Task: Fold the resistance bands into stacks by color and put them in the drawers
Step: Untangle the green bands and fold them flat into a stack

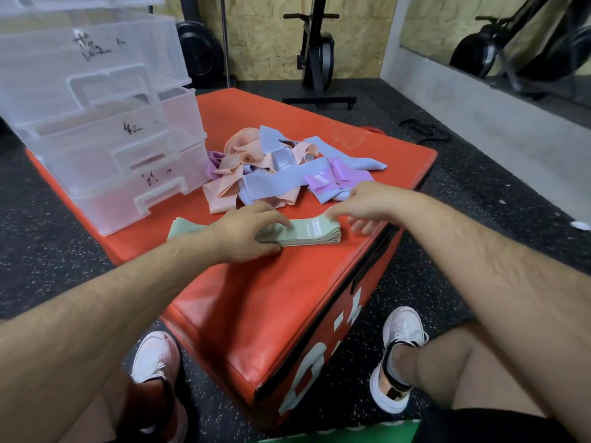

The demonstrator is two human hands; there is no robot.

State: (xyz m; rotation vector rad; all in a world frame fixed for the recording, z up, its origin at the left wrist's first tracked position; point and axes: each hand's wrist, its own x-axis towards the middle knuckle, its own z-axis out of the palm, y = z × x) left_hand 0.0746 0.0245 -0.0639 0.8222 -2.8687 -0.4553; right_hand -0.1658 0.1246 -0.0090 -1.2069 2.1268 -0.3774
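Item: green stack (315, 233) on red box (256, 298) | my left hand (252, 231) flat, pressing its top; my right hand (361, 203) loose, fingertips at its end, holding nothing | judged light, soft, layers slip: clamp top and bottom.

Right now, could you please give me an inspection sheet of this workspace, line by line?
Surface: orange padded box, bears everything.
Job's things: green stack folded near the front edge; loose pile of peach, blue and purple bands behind it, unfolded; clear drawer unit at the left, with handwritten marks.
Clutter: nothing seen.
Grippers: left hand presses on the green stack; right hand touches its right end with the fingertips.
Cables: black strap or cord on the floor, cannot tell which.
Surroundings: speckled rubber floor, exercise machine, weight plate.
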